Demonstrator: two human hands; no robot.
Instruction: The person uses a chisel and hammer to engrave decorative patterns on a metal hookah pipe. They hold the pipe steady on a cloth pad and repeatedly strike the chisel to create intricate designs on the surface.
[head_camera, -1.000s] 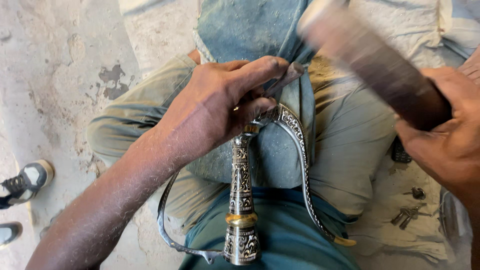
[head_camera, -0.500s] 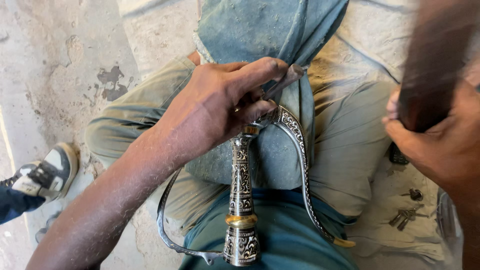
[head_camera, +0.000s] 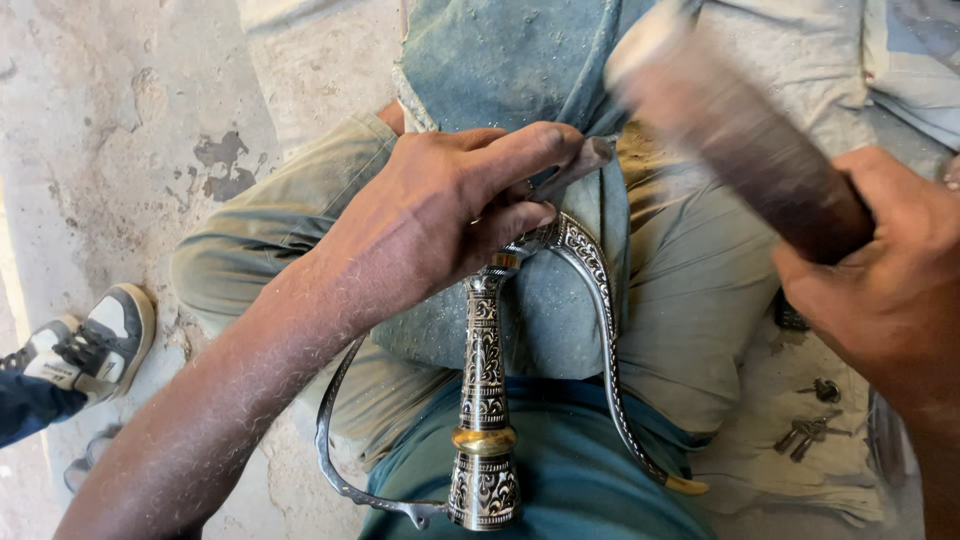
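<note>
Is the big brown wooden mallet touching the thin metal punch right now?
Apart. The head view shows the blurred brown wooden mallet, in the right hand, raised with cloth visible between it and the thin metal punch.

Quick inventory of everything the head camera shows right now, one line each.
ornate handle: one, silver and black with a gold band, upright on the lap
curved guard: one, engraved silver, arcing from the handle's top to a gold tip
punch: one, dull metal, pinched in the left hand
mallet: one, dark brown, blurred, in the right hand
blue cloth: one, over the lap
small metal bits: a few, grey, on fabric at right
shoe: one, white and black, left edge, another person's
left hand: on the punch
right hand: around the mallet
</note>
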